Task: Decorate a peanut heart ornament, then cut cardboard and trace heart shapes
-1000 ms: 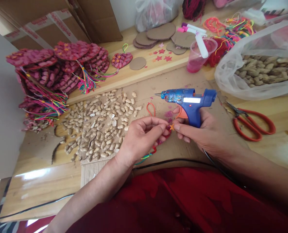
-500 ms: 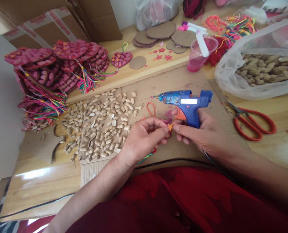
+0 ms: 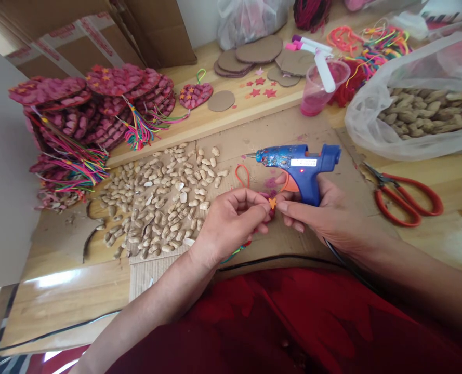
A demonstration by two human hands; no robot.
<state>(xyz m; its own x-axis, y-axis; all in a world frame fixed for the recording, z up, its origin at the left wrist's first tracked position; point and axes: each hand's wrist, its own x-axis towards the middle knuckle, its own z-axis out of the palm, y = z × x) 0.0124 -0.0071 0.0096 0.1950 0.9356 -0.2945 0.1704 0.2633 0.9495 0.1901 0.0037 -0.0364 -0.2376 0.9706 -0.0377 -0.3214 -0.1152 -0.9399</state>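
Star cutout (image 3: 273,203), orange, is pinched between fingertips of the left hand (image 3: 231,218) and right hand (image 3: 328,213), over the worktop (image 3: 59,296) toward its near edge; the right also grips a glue gun (image 3: 311,179). Adjusting it seems underway; the next move calls for steadiness.

You've got a glossy light-wood table (image 3: 78,306), raised wooden ledge (image 3: 211,119) toward its back. Pale grey wall or panel (image 3: 0,166) on your left, whitish wall (image 3: 197,26) behind. Glare (image 3: 55,278) on the wood. Striped patch (image 3: 17,364) low left; can't tell if floor or cloth.
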